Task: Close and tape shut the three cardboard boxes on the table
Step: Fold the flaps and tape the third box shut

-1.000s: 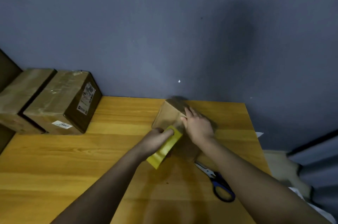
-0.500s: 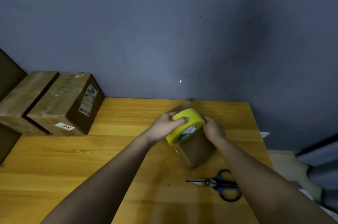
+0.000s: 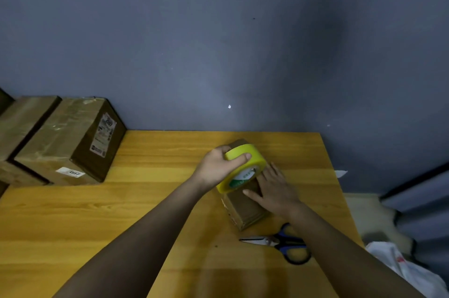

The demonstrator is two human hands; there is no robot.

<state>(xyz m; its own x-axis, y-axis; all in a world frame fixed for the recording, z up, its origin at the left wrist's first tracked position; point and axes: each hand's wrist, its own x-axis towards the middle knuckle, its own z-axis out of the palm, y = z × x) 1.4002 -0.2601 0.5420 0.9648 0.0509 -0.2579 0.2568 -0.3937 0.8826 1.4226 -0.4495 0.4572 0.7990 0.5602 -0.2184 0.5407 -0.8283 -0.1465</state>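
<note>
Low and right of centre, blue-handled scissors [image 3: 283, 244] lie on the worktop [image 3: 97, 212]. Beyond, the right hand [image 3: 274, 189] presses flat, fingers spread, on the small box [image 3: 245, 210]; the left hand [image 3: 218, 166] grips the yellow tape roll [image 3: 245, 166] atop it. Two taped boxes [image 3: 65, 142] sit far left.

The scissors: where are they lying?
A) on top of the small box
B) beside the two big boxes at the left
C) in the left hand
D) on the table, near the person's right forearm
D: the scissors lie flat on the table, just beyond the small box, beside the right forearm.
</note>
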